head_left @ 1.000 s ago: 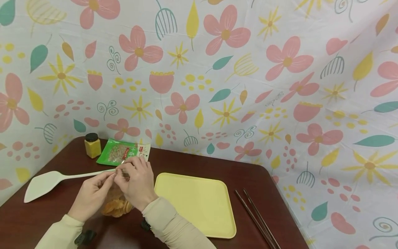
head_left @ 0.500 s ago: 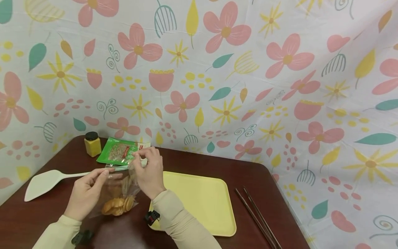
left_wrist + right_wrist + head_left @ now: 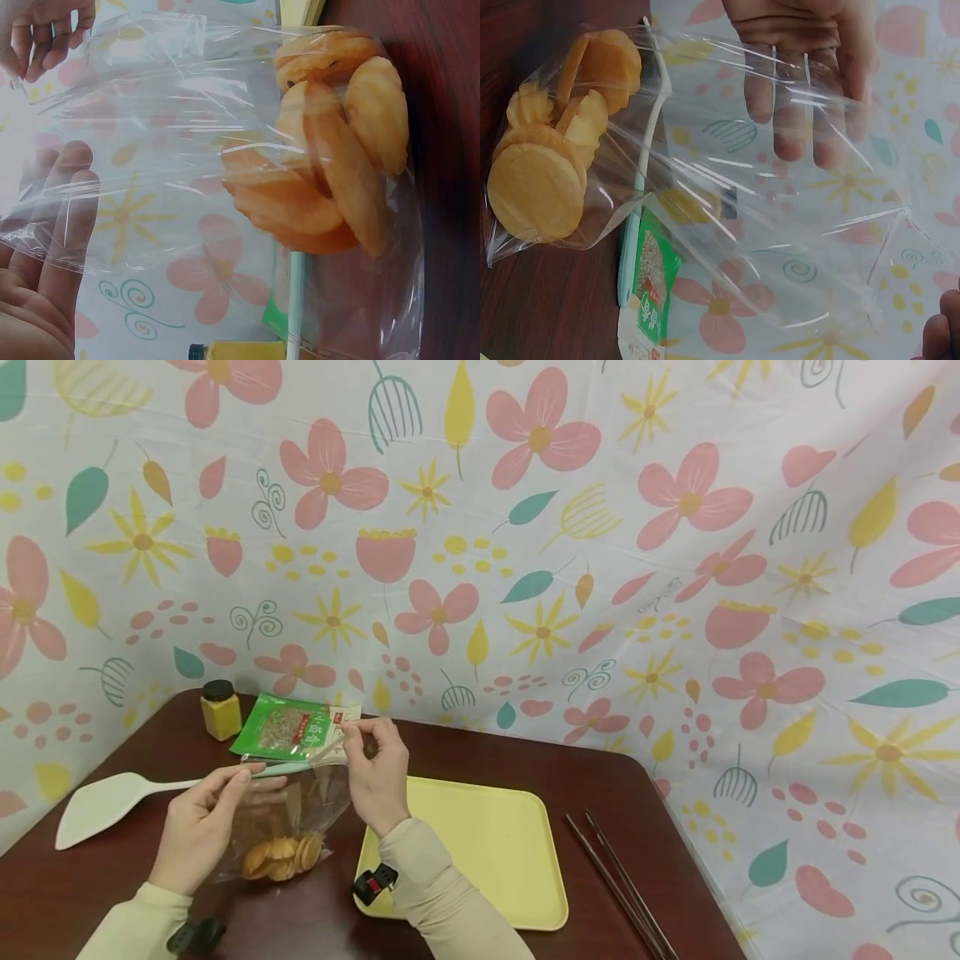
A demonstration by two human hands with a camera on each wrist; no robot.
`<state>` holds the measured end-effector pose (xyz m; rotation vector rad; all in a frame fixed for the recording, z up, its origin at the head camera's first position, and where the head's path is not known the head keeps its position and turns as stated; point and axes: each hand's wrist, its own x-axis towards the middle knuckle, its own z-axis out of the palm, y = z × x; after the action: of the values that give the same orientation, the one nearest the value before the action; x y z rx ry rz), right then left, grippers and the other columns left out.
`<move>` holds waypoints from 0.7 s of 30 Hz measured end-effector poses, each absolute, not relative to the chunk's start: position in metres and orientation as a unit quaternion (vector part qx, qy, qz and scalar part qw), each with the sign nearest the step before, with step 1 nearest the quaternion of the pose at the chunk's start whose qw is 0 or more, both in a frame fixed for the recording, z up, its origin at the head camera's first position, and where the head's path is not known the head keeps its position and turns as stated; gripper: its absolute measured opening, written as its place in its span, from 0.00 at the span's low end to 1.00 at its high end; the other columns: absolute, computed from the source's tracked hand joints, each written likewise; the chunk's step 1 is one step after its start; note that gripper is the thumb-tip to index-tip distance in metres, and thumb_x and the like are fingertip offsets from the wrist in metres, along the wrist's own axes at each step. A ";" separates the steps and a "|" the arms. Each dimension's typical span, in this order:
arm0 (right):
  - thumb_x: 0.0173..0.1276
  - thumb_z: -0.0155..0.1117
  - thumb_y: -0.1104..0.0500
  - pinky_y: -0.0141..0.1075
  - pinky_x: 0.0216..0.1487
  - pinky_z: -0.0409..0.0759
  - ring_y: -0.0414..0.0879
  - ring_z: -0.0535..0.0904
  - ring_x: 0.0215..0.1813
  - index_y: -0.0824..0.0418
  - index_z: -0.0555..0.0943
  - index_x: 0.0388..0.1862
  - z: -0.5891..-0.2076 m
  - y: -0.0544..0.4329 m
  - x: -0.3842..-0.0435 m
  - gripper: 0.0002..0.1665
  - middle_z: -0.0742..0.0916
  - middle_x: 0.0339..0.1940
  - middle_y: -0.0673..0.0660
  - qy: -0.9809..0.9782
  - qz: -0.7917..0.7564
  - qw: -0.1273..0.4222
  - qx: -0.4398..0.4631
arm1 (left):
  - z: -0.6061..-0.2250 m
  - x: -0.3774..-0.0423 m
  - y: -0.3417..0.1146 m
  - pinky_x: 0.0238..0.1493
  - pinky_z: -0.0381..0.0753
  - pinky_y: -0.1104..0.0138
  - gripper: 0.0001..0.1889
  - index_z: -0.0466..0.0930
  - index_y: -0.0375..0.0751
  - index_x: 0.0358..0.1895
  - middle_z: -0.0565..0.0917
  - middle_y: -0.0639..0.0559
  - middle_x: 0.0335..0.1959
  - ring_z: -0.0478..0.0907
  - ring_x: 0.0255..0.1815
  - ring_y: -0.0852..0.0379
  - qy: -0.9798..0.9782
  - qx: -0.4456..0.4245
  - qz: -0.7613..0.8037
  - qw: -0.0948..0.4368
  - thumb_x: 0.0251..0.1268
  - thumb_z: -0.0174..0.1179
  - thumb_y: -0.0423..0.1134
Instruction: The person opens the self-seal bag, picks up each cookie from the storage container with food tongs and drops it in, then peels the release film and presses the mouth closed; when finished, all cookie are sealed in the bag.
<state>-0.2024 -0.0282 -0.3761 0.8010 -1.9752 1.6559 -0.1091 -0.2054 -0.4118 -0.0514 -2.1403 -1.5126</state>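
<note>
A clear plastic bag (image 3: pixel 318 793) hangs between my two hands, with several round golden crackers (image 3: pixel 281 858) at its bottom. My left hand (image 3: pixel 197 827) pinches the bag's left upper edge between thumb and forefinger. Its other fingers lie fairly straight behind the film, as the right wrist view shows. At the opposite upper corner, my right hand (image 3: pixel 377 777) pinches the bag's rim. The mouth is spread wide and the film looks stretched. In the left wrist view the crackers (image 3: pixel 337 142) lean together inside the bag (image 3: pixel 172 97).
Behind the bag lies a pale turner (image 3: pixel 105 810), its handle partly covered. A green packet (image 3: pixel 281 727) and a yellow jar with a black lid (image 3: pixel 222 714) stand at the back left. On the right are a yellow tray (image 3: pixel 487 852) and two long metal sticks (image 3: pixel 622 889).
My hands have moved from close together to well apart, the right one going right. The bag's mouth has spread between them.
</note>
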 end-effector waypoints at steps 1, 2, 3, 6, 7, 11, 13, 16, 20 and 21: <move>0.77 0.53 0.58 0.31 0.34 0.76 0.40 0.73 0.33 0.61 0.82 0.42 -0.376 -0.028 -0.203 0.12 0.81 0.38 0.54 -0.714 0.601 0.221 0.282 | -0.412 -0.109 -0.206 0.36 0.84 0.70 0.19 0.76 0.37 0.60 0.88 0.46 0.43 0.86 0.37 0.59 -0.787 -0.019 -0.560 0.259 0.80 0.43 0.45; 0.77 0.53 0.59 0.31 0.34 0.75 0.41 0.73 0.32 0.62 0.82 0.43 -0.376 -0.027 -0.203 0.11 0.82 0.38 0.55 -0.713 0.606 0.222 0.274 | -0.413 -0.109 -0.206 0.36 0.84 0.69 0.19 0.76 0.37 0.60 0.88 0.46 0.42 0.86 0.37 0.59 -0.785 -0.018 -0.561 0.261 0.80 0.43 0.44; 0.77 0.53 0.60 0.31 0.34 0.75 0.42 0.73 0.32 0.63 0.82 0.42 -0.375 -0.026 -0.203 0.11 0.82 0.38 0.56 -0.713 0.609 0.223 0.266 | -0.413 -0.109 -0.206 0.36 0.84 0.69 0.20 0.76 0.36 0.60 0.88 0.46 0.42 0.86 0.37 0.59 -0.784 -0.018 -0.563 0.262 0.80 0.43 0.44; 0.76 0.53 0.63 0.32 0.34 0.74 0.44 0.73 0.32 0.64 0.81 0.41 -0.371 -0.024 -0.201 0.10 0.83 0.39 0.60 -0.712 0.619 0.222 0.246 | -0.413 -0.109 -0.207 0.36 0.84 0.69 0.20 0.76 0.35 0.60 0.88 0.46 0.42 0.86 0.37 0.58 -0.780 -0.016 -0.566 0.267 0.80 0.43 0.44; 0.76 0.53 0.63 0.33 0.34 0.73 0.44 0.73 0.32 0.65 0.81 0.41 -0.368 -0.022 -0.200 0.10 0.83 0.39 0.61 -0.712 0.622 0.222 0.240 | -0.414 -0.109 -0.207 0.36 0.84 0.69 0.20 0.76 0.35 0.60 0.88 0.46 0.41 0.86 0.37 0.59 -0.780 -0.015 -0.565 0.270 0.80 0.43 0.44; 0.77 0.50 0.65 0.33 0.33 0.72 0.45 0.73 0.32 0.66 0.80 0.41 -0.355 -0.014 -0.190 0.10 0.83 0.41 0.65 -0.711 0.632 0.220 0.217 | -0.414 -0.109 -0.208 0.36 0.84 0.70 0.20 0.76 0.35 0.59 0.88 0.47 0.41 0.86 0.37 0.60 -0.783 -0.004 -0.556 0.279 0.80 0.43 0.44; 0.78 0.49 0.65 0.33 0.33 0.73 0.44 0.74 0.33 0.67 0.79 0.42 -0.352 -0.010 -0.189 0.10 0.83 0.40 0.64 -0.708 0.641 0.217 0.202 | -0.414 -0.109 -0.208 0.36 0.84 0.71 0.20 0.77 0.35 0.59 0.88 0.47 0.40 0.86 0.37 0.61 -0.784 0.002 -0.552 0.284 0.80 0.43 0.44; 0.78 0.48 0.65 0.32 0.31 0.73 0.42 0.74 0.31 0.67 0.79 0.42 -0.351 -0.005 -0.192 0.11 0.82 0.36 0.61 -0.705 0.654 0.211 0.175 | -0.415 -0.109 -0.208 0.37 0.83 0.73 0.19 0.77 0.34 0.58 0.88 0.47 0.40 0.86 0.37 0.62 -0.784 0.006 -0.550 0.288 0.80 0.43 0.44; 0.78 0.49 0.64 0.30 0.28 0.68 0.39 0.66 0.24 0.66 0.80 0.42 -0.356 0.002 -0.202 0.11 0.79 0.31 0.54 -0.704 0.664 0.205 0.146 | -0.416 -0.109 -0.209 0.39 0.80 0.77 0.19 0.77 0.35 0.58 0.88 0.47 0.39 0.86 0.37 0.63 -0.787 0.010 -0.543 0.291 0.80 0.43 0.43; 0.78 0.49 0.64 0.30 0.27 0.67 0.39 0.65 0.22 0.67 0.80 0.42 -0.357 0.004 -0.204 0.11 0.78 0.29 0.53 -0.703 0.666 0.204 0.141 | -0.416 -0.109 -0.209 0.39 0.80 0.77 0.19 0.77 0.35 0.58 0.88 0.47 0.39 0.86 0.37 0.63 -0.786 0.009 -0.545 0.291 0.80 0.43 0.43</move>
<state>-0.2043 0.0037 -0.3565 0.3935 -1.9614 1.8575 -0.1088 -0.2092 -0.4164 0.0234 -2.0960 -1.4527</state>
